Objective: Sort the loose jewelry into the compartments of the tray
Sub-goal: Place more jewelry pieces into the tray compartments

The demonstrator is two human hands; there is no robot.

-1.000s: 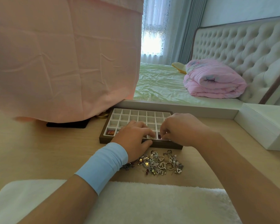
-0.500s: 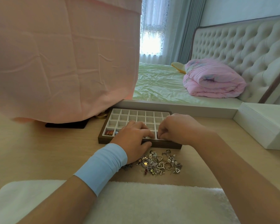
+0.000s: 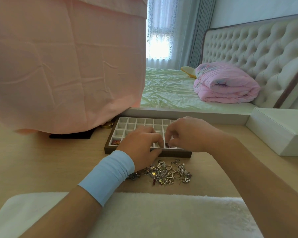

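Many small pieces of loose jewelry heaped on worktop, just in front of tray. Left hand, right hand curled over near compartments; contents indiscernible. Light, tangle-prone; pinch singly.

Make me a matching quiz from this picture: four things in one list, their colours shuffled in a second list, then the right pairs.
Things:
1. wristband
2. rolled quilt
3. bed sheet
4. tray outer frame

Colours:
A. pale green
B. dark brown
C. light blue
D. pink

Pairs: 1-C, 2-D, 3-A, 4-B
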